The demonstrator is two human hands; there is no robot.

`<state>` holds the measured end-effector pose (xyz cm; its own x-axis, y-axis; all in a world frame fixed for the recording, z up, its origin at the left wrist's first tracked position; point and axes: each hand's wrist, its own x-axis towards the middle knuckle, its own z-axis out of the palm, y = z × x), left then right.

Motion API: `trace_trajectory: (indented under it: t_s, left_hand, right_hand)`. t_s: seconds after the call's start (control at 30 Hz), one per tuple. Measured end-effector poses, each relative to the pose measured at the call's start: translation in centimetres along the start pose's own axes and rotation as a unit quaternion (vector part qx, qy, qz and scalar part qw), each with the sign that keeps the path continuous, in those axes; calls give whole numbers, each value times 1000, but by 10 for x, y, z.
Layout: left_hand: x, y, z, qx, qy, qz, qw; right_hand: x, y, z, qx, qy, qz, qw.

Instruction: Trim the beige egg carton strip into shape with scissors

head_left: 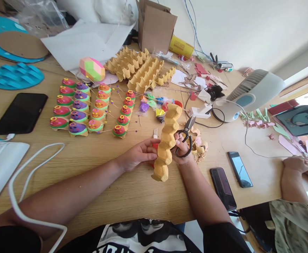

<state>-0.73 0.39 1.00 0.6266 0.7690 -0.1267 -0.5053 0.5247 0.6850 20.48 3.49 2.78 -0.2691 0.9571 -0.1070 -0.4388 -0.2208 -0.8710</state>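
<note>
My left hand (140, 153) grips the middle of a long strip of yellow-brown egg carton (168, 137), held upright over the table, fingers closed on its left side. My right hand (181, 149) holds black-handled scissors (185, 135), fingers through the loops, blades pointing up and right beside the strip. Carton scraps (200, 146) lie just right of the scissors. A small cutter with a red part (155, 135) lies behind my left hand.
Rows of painted carton caterpillars (87, 107) and egg trays (140, 68) lie to the upper left. A pile of coloured clay (154, 103), a fan (248, 93), two phones (231, 177), a black tablet (20, 112), a white cable (24, 182). Another person's hands (300, 168) rest at right.
</note>
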Motion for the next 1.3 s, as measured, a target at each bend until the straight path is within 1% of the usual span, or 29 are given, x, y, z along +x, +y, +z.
trace_trajectory:
  t_s: [0.17, 0.4, 0.5, 0.6, 0.7, 0.83, 0.97, 1.1, 1.23, 1.3]
  left_hand:
    - [0, 2, 1, 23, 5, 13, 1000]
    - [0, 1, 0, 40, 15, 28, 999]
    - [0, 1, 0, 25, 8, 33, 999]
    - [0, 2, 2, 40, 7, 40, 998]
    - [0, 3, 5, 51, 27, 34, 998]
    - [1, 2, 6, 21, 61, 29, 998]
    - [1, 0, 5, 30, 48, 35, 998]
    - [2, -1, 4, 22, 70, 26, 997]
    - [2, 0, 4, 24, 56, 20, 998]
    - [2, 1, 5, 32, 50, 32, 998]
  right_hand:
    - [-1, -1, 2, 48, 12, 20, 999]
    - [0, 2, -5, 79, -35, 19, 996]
    - [0, 2, -5, 81, -40, 18, 996]
    - [0, 2, -4, 70, -44, 24, 996]
    - [0, 4, -6, 71, -49, 22, 996]
    - [1, 6, -8, 72, -40, 15, 996]
    - [0, 5, -7, 78, -31, 22, 996]
    - [0, 1, -4, 90, -31, 31, 995]
    - [1, 1, -5, 102, -18, 14, 995]
    - [2, 2, -6, 104, -8, 3, 995]
